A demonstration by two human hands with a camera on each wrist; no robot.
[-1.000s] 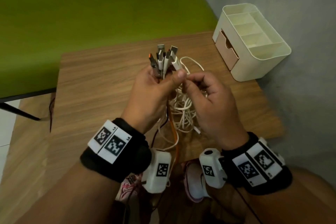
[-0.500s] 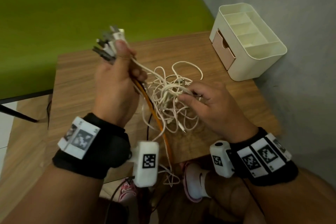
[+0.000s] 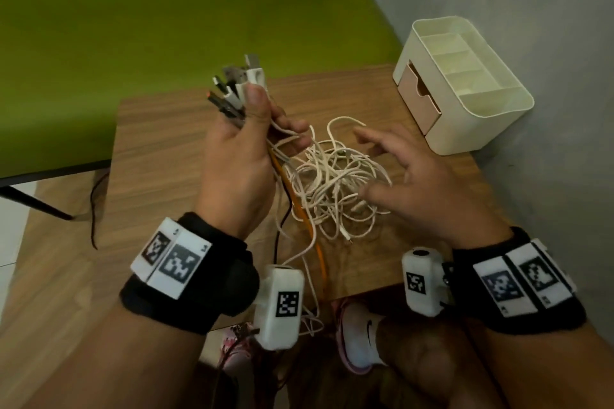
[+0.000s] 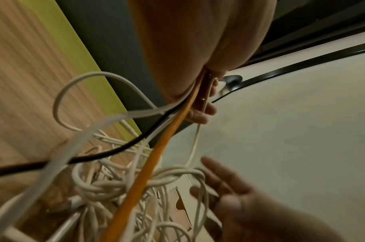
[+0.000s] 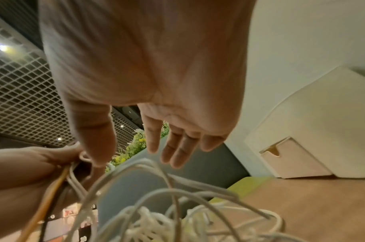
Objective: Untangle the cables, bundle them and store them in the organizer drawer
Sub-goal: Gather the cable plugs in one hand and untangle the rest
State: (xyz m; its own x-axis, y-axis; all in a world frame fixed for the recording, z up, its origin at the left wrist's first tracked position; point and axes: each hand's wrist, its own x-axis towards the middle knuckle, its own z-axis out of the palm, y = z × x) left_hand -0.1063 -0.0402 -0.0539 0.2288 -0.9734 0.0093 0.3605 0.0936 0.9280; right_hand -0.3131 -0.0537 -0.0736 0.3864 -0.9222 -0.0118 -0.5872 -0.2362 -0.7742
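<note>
My left hand [image 3: 246, 139] grips a bunch of cable plugs [image 3: 237, 86], held up above the wooden table [image 3: 159, 149]. From the fist, white cables, an orange cable [image 3: 309, 226] and a black one trail down into a tangled white heap [image 3: 335, 183] on the table. In the left wrist view the orange cable [image 4: 156, 157] and the white loops [image 4: 115, 185] run out of the palm. My right hand [image 3: 392, 169] hovers just over the heap with fingers spread, holding nothing; its straight fingers [image 5: 177, 147] show in the right wrist view. The cream organizer [image 3: 465, 86] stands at the back right, its drawer [image 3: 418, 100] facing the heap.
A green bench [image 3: 166, 26] lies beyond the table's far edge. A grey wall [image 3: 531, 26] runs close along the right, behind the organizer. My knees and a white shoe [image 3: 358, 332] are below the near edge, where some cables hang down.
My right hand has let go of the tangle and opened above it. The left hand, still gripping the plugs, has moved right and a little lower.
</note>
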